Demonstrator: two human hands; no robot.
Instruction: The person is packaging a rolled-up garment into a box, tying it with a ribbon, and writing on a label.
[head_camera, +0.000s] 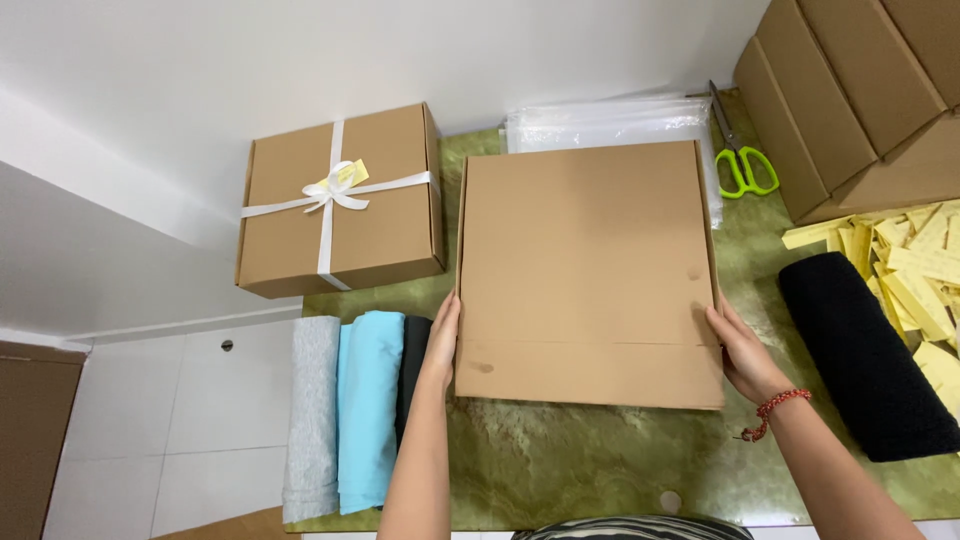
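Observation:
A plain brown cardboard box (585, 260) lies closed in the middle of the green marbled table (580, 460). My left hand (441, 338) presses flat against its left side near the front corner. My right hand (738, 350), with a red bead bracelet on the wrist, grips its right side near the front corner. Both hands hold the box between them.
A brown box tied with white ribbon (340, 198) sits at the left. Folded grey, light blue and black cloths (355, 410) lie front left. Clear plastic bags (610, 122), green scissors (742, 165), stacked boxes (860, 90), yellow paper strips (915, 270) and a black roll (865, 350) sit right.

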